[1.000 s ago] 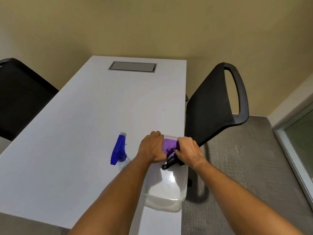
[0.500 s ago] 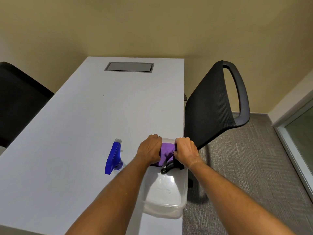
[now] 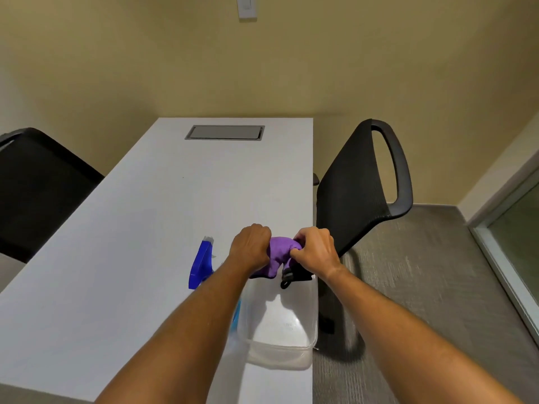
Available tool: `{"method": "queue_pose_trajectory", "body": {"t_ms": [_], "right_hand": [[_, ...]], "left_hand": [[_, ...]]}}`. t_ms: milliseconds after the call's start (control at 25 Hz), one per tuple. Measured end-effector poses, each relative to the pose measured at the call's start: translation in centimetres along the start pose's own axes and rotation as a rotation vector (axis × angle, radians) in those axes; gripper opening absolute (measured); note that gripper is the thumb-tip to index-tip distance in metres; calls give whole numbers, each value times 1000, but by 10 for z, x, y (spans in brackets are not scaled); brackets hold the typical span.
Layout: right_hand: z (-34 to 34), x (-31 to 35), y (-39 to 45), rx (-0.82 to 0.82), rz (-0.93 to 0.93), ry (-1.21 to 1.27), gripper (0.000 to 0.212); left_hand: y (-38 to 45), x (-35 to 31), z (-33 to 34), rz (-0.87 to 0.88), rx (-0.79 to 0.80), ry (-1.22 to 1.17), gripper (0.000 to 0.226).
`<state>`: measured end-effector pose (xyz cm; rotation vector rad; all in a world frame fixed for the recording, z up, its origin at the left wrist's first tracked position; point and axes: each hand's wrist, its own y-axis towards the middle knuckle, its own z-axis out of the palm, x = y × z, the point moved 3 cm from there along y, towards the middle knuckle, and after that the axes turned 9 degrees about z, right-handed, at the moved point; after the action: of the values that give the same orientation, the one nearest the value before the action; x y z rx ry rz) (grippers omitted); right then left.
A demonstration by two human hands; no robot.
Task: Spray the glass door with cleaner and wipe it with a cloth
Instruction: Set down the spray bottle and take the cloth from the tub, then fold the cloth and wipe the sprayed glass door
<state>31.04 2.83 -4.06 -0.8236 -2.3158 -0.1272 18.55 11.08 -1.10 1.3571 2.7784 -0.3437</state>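
Cloth [image 3: 279, 256], purple: being gripped by both hands above the far end of a clear plastic container [image 3: 280, 322] at the white table's [image 3: 145, 228] right edge. Left hand [image 3: 251, 246] clenching the cloth's left side; right hand [image 3: 316, 252] pinching its right side with curled fingers. Compared with a second ago, the cloth is bulging more between the hands and hanging lower on the left, likely being pulled free or opened out. Black strap-like item [image 3: 293, 277]: lying beneath the cloth; identity unclear. Spray bottle [image 3: 201, 265], blue trigger: standing untouched just left of the container. Glass door [image 3: 517, 237]: showing at far right, well apart. Judgement: spraying not yet begun.
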Motion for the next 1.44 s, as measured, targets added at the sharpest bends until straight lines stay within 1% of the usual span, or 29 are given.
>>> {"method": "queue_pose_trajectory", "body": {"t_ms": [120, 280, 480, 560, 680, 840, 1000, 1080, 1200, 1240, 1320, 1440], "right_hand": [[-24, 14, -10, -48, -28, 58, 20], [-62, 23, -31, -102, -76, 68, 22], [-116, 13, -71, -159, -108, 47, 22], [-143, 5, -90, -163, -119, 31, 20], [-187, -11, -117, -104, -117, -12, 18], [-239, -37, -153, -23, -58, -67, 20], [-281, -60, -181, -46, 4, -63, 17], [-300, -70, -192, -33, 57, -27, 16], [-323, -84, -208, -16, 161, 73, 20], [-327, -87, -212, -32, 198, 98, 21], [-330, -86, -215, -1, 231, 130, 20], [-342, -96, -224, 46, 260, 70, 23]], "left_hand": [[-12, -7, -30, -4, -66, 8, 21], [-31, -25, -61, 16, -121, 20, 22], [-57, -64, -85, 107, -174, -46, 25], [-65, -84, -92, 141, -181, -80, 25], [-76, -116, -103, 204, -161, -147, 25], [-84, -164, -119, 330, -109, -208, 30], [-88, -206, -135, 437, -71, -260, 33], [-84, -223, -143, 485, -53, -277, 37], [-77, -245, -153, 529, -25, -312, 38], [-75, -250, -155, 548, 7, -310, 36], [-72, -253, -156, 548, 57, -319, 31], [-72, -266, -157, 537, 36, -455, 26]]}}
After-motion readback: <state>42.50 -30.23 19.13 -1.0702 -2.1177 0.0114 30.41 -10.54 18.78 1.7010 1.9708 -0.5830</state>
